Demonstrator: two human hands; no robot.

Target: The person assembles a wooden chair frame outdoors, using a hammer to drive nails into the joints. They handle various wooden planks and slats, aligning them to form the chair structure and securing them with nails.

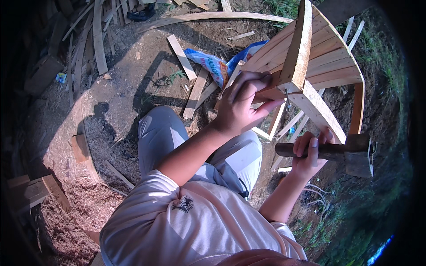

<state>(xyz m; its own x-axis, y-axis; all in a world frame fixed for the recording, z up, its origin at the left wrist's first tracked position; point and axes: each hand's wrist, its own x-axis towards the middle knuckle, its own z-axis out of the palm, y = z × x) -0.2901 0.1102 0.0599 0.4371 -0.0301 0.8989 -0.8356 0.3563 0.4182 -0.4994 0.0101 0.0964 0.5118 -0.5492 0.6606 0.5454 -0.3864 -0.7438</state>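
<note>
A slatted wooden frame (pixel 330 66) of pale boards, somewhat like a chair or stool, stands at the upper right. At its near corner, where a thick upright (pixel 298 48) meets a slanting rail (pixel 320 113), my left hand (pixel 242 102) is closed on the wood, fingers above and thumb below. Whether a small nail sits between those fingertips is too small to tell. My right hand (pixel 308 155) grips the dark handle of a hammer (pixel 358 155) below the rail. The hammer's blocky head points right, apart from the corner, and my fingertips come close to the rail's lower end.
Loose wooden strips (pixel 195 93) and a blue-and-white plastic bag (pixel 213 66) lie beyond my knees. Piled boards (pixel 100 40) fill the far left, with wood shavings (pixel 93 199) and wooden blocks (pixel 31 193) at the near left. Grass (pixel 341 213) grows along the right.
</note>
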